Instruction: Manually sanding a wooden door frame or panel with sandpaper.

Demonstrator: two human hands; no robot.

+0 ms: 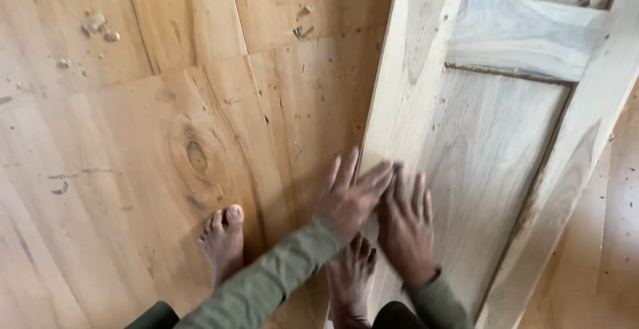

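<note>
Both hands, left hand (349, 199) and right hand (407, 226), press flat, fingers released, on a pale wooden door panel (492, 143) above floorboards (133, 136).

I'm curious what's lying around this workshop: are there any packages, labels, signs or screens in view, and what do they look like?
None in view: only the pale wooden panelled door frame under both hands, left hand and right hand, lying on tan wooden boards.
</note>
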